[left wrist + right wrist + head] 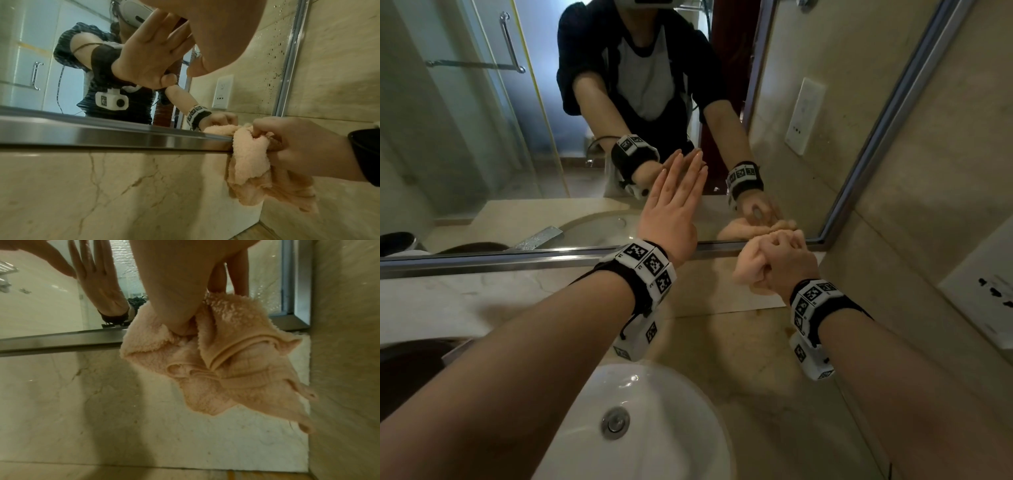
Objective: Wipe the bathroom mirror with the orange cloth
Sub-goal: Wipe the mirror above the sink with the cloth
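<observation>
- Right hand [787,260] has its fingers curled tight round the bunched orange cloth [748,265], at about 4 o'clock in the head view, right at the mirror's [482,137] lower right corner.
- Cloth wad touches the steel frame [500,258] at the bottom edge; loose folds hang below the fist against the marble wall [102,186].
- Left hand [674,212] is flat, fingers straight and together, pressed on the glass near centre, holding nothing.
- Water spots speckle the glass by the right frame edge at 1 o'clock in the left wrist view, so that strip looks unwiped.
- Risk: the flat palm will likely leave prints on the glass.
- Risk: a bunched wad wipes only a narrow stripe, so spots and streaks may remain.
- Risk: dangling folds could snag on the frame corner, or drag across the wall socket [983,291] at 3 o'clock.
</observation>
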